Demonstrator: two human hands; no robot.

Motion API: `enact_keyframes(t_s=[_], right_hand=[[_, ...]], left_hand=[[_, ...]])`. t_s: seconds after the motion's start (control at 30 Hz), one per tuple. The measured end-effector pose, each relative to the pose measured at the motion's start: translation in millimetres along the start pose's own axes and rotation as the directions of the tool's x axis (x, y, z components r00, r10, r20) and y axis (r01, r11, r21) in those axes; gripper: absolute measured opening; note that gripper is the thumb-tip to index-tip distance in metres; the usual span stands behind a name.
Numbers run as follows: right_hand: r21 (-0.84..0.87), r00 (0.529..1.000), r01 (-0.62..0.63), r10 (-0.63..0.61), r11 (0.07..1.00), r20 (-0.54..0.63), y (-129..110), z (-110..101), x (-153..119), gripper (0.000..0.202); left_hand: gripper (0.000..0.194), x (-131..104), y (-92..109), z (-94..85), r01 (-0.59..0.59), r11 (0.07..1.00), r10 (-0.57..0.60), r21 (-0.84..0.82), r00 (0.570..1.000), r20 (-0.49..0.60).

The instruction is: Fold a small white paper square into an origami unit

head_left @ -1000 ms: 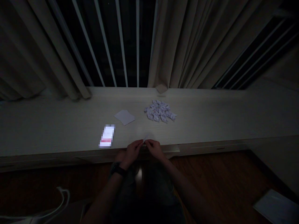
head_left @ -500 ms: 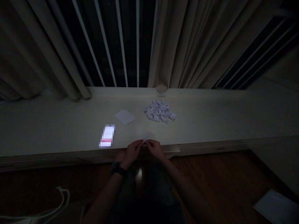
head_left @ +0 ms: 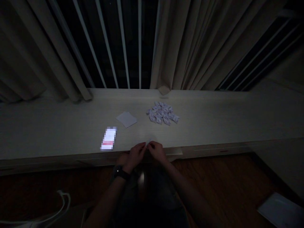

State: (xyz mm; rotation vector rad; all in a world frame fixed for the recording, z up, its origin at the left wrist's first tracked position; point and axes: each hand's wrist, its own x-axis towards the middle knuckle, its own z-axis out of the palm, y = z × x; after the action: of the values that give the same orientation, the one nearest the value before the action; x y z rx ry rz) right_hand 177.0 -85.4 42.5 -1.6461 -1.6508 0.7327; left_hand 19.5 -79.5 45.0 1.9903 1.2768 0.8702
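A small piece of white paper (head_left: 147, 143) is pinched between my two hands at the front edge of the pale ledge. My left hand (head_left: 137, 152), with a dark watch on its wrist, closes on the paper from the left. From the right, my right hand (head_left: 157, 150) grips it with thumb and fingertips together. Most of the paper is hidden by the fingers, and its folds are too dim to make out. Beyond the hands lies a heap of several folded white paper pieces (head_left: 162, 113). Left of the heap is a small stack of flat paper squares (head_left: 126, 119).
A lit phone (head_left: 109, 138), its screen blurred, lies on the wooden ledge (head_left: 213, 120). Curtains (head_left: 182, 44) hang behind it before a barred window. A white cable (head_left: 64, 202) is at the lower left, and a pale flat object (head_left: 282, 209) rests on the floor at right.
The paper shows less above my fingertips than before, its tip having dropped between them. Both hands stay almost in place, still pinching. The heap, stack and phone have not moved.
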Motion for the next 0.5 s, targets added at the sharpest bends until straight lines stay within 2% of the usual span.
enact_keyframes(t_s=[0.27, 0.5], right_hand=[[-0.197, 0.999, 0.025, -0.015, 0.980, 0.052, -6, -1, -7, 0.023], [-0.284, 0.990, 0.114, -0.085, 0.952, 0.115, -13, -8, -4, 0.025]], left_hand=[[0.033, -1, 14, -9.8, -0.053, 0.968, 0.040, 0.244, 0.998, 0.056], [0.033, 3, 13, -8.3, 0.012, 0.976, -0.025, 0.216, 0.998, 0.056]])
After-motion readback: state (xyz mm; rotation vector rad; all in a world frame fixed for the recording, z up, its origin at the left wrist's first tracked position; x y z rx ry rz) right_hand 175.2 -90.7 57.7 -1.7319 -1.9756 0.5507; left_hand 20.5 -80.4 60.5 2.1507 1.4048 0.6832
